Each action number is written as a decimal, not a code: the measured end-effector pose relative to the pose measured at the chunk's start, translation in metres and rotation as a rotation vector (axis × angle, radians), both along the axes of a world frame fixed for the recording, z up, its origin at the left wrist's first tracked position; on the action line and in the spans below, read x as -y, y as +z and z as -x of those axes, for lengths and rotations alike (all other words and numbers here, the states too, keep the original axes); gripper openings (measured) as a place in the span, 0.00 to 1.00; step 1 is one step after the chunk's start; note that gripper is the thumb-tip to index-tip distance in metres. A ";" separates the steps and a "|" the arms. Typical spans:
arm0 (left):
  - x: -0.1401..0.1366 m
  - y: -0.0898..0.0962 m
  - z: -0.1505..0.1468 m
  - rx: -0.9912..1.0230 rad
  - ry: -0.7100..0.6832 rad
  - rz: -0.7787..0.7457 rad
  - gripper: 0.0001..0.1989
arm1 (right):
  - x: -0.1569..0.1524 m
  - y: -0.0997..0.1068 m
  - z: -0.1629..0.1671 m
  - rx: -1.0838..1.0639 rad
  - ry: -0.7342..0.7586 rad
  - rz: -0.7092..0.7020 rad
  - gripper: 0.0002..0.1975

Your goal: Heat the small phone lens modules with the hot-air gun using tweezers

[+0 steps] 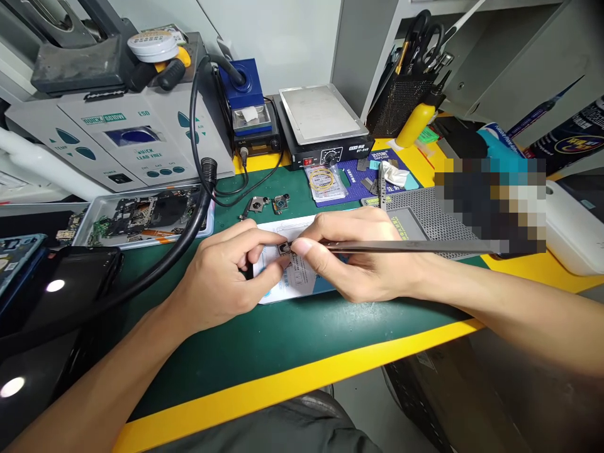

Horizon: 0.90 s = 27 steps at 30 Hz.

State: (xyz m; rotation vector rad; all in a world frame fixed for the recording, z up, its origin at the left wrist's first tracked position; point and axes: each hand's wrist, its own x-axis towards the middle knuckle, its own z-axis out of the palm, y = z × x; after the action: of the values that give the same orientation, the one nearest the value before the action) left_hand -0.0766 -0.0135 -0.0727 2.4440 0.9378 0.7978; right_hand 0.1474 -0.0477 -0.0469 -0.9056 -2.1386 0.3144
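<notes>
Between the thumb and forefinger of my left hand (pixel 229 270) is a small square camera module (pixel 285 249). My right hand (pixel 363 251) is closed around metal tweezers (pixel 410 246), whose long end points right. The tweezer tips are at the module, mostly hidden by my right fingers. Beneath both hands lies a white printed sheet or flat box (pixel 268 294); I cannot tell which. Just beyond it, two more small camera modules, one on the left (pixel 257 204) and one on the right (pixel 280 202), rest on the green mat (pixel 226 358).
A hot-air station (pixel 136 138) with a black hose (pixel 177 245) stands left, beside a tray of circuit boards (pixel 207 220). A heating plate (pixel 325 116) sits at the back. Right are a perforated metal plate (pixel 427 211), a yellow bottle (pixel 415 124) and a tool holder (pixel 399 104).
</notes>
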 end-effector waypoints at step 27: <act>0.000 0.000 0.000 0.000 0.004 0.006 0.06 | 0.000 -0.001 0.002 -0.015 -0.017 -0.003 0.11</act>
State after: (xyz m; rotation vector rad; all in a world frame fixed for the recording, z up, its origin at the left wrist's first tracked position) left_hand -0.0764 -0.0135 -0.0731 2.4377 0.9442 0.7951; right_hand 0.1457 -0.0476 -0.0480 -0.9168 -2.1162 0.3087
